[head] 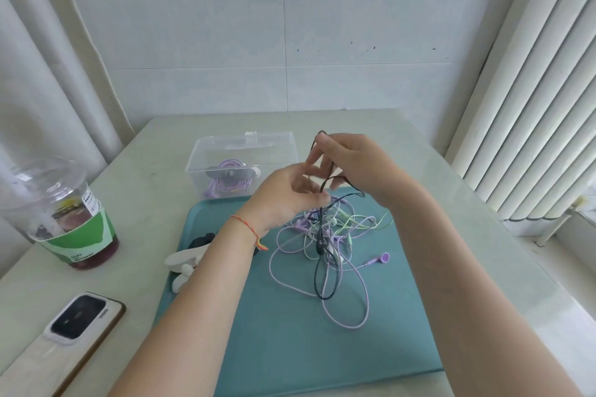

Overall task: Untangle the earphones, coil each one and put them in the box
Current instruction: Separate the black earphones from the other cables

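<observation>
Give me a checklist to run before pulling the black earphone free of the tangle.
1. Black cable held by both hands: ok; right hand lifts it, left hand pinches it lower down.
2. Black cable free of the other cables: not ok; it runs through the purple and green tangle.
3. Tangle resting on the teal tray: ok.
4. Clear box open to receive: ok; a coiled purple earphone lies inside.
5. Black earbuds and plug located: cannot tell.

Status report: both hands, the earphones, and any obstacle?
Left hand and right hand pinch black cable, lifted from tangle. One purple coil in box. Purple, green cables still entwined.
</observation>
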`<state>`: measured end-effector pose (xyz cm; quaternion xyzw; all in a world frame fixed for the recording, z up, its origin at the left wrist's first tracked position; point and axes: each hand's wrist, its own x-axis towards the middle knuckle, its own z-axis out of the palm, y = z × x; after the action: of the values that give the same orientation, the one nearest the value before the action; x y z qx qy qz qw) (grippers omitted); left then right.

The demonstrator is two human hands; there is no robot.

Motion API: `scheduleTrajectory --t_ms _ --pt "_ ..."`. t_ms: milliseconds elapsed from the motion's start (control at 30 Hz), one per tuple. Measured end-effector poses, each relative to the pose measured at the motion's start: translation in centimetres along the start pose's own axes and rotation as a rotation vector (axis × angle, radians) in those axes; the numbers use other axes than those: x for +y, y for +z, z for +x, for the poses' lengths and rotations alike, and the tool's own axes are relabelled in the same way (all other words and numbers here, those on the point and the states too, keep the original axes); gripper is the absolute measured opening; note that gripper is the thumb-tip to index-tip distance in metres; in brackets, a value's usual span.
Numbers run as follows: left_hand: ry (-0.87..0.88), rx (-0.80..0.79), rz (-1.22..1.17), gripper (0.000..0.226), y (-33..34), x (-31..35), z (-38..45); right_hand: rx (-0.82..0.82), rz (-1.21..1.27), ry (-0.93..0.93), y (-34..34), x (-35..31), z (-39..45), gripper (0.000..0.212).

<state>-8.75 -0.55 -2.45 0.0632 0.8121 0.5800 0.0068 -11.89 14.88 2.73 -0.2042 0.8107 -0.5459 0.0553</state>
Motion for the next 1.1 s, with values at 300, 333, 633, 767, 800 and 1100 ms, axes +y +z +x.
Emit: scheduleTrajectory --t_ms 300,333,633,767,800,1100 --pt "0.063 0.412 -0.285 0.004 -1.1 0.4 0.2 -0.041 -0.343 0.124 -1.4 1.6 0.3 0.006" --pt "0.069 0.480 -0.292 0.004 -1.2 0.3 0.2 -0.006 -0.396 0.133 -1.6 1.8 0.4 0.004" --pt "-0.026 0.698 -0.241 0.023 -2.2 -0.3 0.5 0.379 0.104 0.199 -2.3 0.7 0.5 0.063" --pt "-0.169 0.714 -0.190 0.027 -2.9 -0.7 0.6 0.420 -0.194 0.220 -2.0 1.2 0.8 0.068" --pt "-0.190 0.702 -0.171 0.025 -3.1 -0.7 0.5 0.436 -0.250 0.176 -2.2 1.5 0.9 0.058" --pt "-0.183 0.306 -0.109 0.022 -2.8 0.4 -0.3 -0.061 -0.779 0.228 -3.0 1.4 -0.1 0.058"
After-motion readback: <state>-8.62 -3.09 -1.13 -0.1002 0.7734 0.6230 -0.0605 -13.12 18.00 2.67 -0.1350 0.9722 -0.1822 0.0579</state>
